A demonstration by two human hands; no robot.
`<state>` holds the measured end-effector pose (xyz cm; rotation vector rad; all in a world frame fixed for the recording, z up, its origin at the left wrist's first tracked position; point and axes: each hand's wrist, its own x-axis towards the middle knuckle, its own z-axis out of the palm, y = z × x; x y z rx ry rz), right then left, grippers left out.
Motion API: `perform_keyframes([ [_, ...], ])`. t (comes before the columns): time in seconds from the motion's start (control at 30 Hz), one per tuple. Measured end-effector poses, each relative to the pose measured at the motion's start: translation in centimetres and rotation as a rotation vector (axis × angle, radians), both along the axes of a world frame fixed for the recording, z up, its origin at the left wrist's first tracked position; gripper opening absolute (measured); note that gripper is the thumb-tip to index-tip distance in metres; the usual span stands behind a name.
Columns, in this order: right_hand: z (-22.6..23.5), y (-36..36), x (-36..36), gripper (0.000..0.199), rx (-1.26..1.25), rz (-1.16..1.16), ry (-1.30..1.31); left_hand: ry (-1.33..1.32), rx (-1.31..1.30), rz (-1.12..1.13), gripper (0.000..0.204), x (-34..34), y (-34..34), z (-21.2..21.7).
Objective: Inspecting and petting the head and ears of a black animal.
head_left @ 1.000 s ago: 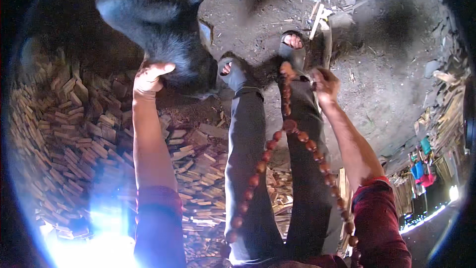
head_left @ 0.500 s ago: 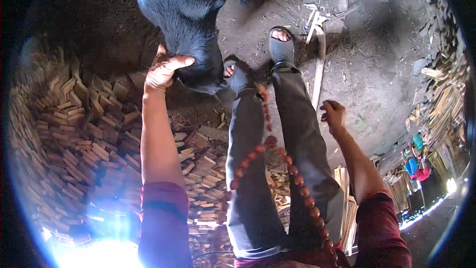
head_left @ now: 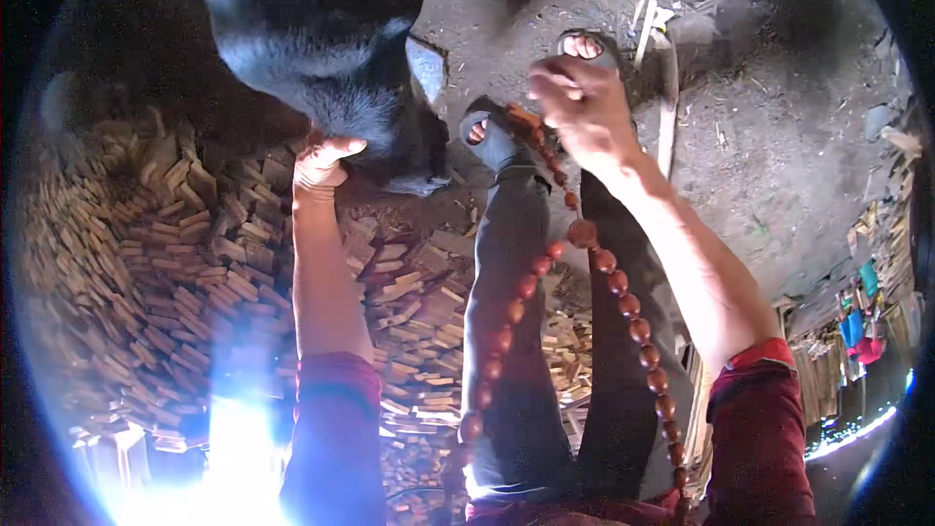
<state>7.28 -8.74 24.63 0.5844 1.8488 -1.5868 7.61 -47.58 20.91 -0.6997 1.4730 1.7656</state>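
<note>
A black-haired animal (head_left: 321, 49) stands at the upper left, its head lowered towards my legs. My left hand (head_left: 324, 158) grips the edge of its head, thumb lying over the hair and the other fingers mostly hidden. My right hand (head_left: 584, 112) hovers in front of my right foot, apart from the animal. It is smeared by motion, its fingers look bent, and I make out nothing in it. A string of brown-red beads (head_left: 582, 234) hangs down over my dark trousers.
Stacked split wood (head_left: 146, 282) fills the left side and continues behind my legs. A pale stick (head_left: 667, 112) lies on the dirt floor (head_left: 750, 175) beside wood scraps at the upper right. Colourful items (head_left: 862, 321) hang at the far right.
My right hand has swung up and leftwards from beside my right knee to in front of my foot. My left hand keeps hold of the animal, whose head has turned slightly.
</note>
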Motion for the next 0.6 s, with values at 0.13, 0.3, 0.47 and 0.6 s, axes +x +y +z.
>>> perform_keyframes([
  [0.13, 0.7, -5.4, -1.4, 0.016, -0.08, 0.078, 0.197, 0.023, -0.014, 0.007, 0.069, 0.1, -1.2, 0.5],
  [0.3, -0.1, -8.5, -2.4, 0.013, -0.243, -0.161, 0.391, -0.008, 0.058, 0.021, 0.071, 0.2, 0.4, -0.1],
  [0.47, -0.3, -10.8, -1.5, 0.015, -0.271, -0.2, 0.314, -0.024, 0.028, 0.059, 0.068, 0.6, -0.2, 1.1],
  [0.6, 0.3, -11.4, -1.4, 0.018, -0.272, -0.209, 0.25, 0.001, 0.006, 0.09, 0.066, 1.4, -0.9, 0.5],
])
